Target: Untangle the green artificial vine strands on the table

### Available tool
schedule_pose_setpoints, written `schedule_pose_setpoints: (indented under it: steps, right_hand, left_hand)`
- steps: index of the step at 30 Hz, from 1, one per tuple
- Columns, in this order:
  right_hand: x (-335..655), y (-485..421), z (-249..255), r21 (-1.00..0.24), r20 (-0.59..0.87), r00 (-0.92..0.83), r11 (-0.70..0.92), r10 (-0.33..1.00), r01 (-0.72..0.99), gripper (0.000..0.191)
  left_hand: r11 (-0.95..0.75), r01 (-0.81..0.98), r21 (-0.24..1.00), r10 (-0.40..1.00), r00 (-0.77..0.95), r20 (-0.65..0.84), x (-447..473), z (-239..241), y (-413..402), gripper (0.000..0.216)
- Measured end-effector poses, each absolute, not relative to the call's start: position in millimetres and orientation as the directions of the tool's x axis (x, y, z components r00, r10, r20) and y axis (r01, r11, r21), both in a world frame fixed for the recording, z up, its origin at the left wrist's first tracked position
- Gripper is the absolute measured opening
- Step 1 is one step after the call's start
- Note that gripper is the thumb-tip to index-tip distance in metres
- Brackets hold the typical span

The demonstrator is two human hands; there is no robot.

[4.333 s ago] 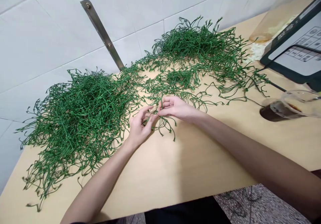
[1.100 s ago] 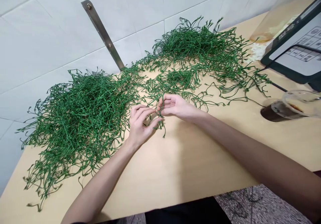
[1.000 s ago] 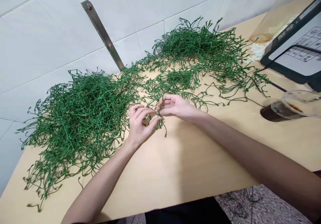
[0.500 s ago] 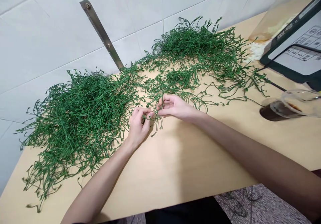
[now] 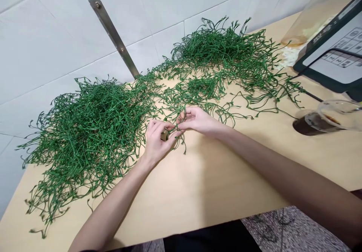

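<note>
Thin green plastic stems with small forked tips lie heaped on the table. My left hand (image 5: 158, 139) has thumb and fingers pinched together at a green stem (image 5: 183, 142), its fingertips meeting those of the other hand. My right hand (image 5: 199, 122) is closed around green stems too, with thumb and forefinger pressed together. Several stem ends hang below the fingertips. How many strands each hand grips is hidden. A large pile of stems (image 5: 93, 127) spreads to the left of my left hand, and another pile (image 5: 220, 48) lies beyond my right hand.
The pale wooden table (image 5: 169, 199) meets a white tiled wall (image 5: 56, 29), where a metal strip (image 5: 114, 37) leans upward. At right stand a plastic cup with dark liquid (image 5: 313, 123), a dark-framed device (image 5: 336, 52) with a cable, and a clear jar (image 5: 305, 18). Stems lie on the floor.
My left hand's thumb and fingers have reached right to meet my right fingertips. The hanging stem ends have shifted slightly right. My right hand has stayed nearly in place.
</note>
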State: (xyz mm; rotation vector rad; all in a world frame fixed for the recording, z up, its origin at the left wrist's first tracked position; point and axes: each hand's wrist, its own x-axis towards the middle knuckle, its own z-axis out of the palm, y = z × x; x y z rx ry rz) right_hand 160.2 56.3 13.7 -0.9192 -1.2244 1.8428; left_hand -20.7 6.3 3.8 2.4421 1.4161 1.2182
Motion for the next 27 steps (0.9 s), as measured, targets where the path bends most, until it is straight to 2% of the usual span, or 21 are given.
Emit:
schedule_pose_setpoints:
  steps: [15, 21, 27]
  right_hand:
    - [160.5, 57.3, 14.8, -0.956, -0.164, -0.427, -0.250, 0.889, -0.152, 0.031]
    - [160.1, 56.4, 15.1, -0.951, -0.174, -0.443, -0.268, 0.880, -0.158, 0.035]
    - [160.7, 58.6, 12.1, -0.968, -0.137, -0.459, -0.218, 0.878, -0.128, 0.034]
  left_hand:
    - [-0.576, 0.707, 0.411, 0.760, 0.279, 0.587, -22.0, 2.0, 6.2, 0.009]
    - [-0.606, 0.695, 0.387, 0.720, 0.273, 0.639, -22.2, 0.4, 6.3, 0.006]
    - [-0.562, 0.676, 0.477, 0.789, 0.264, 0.555, -21.6, 0.0, 5.1, 0.010]
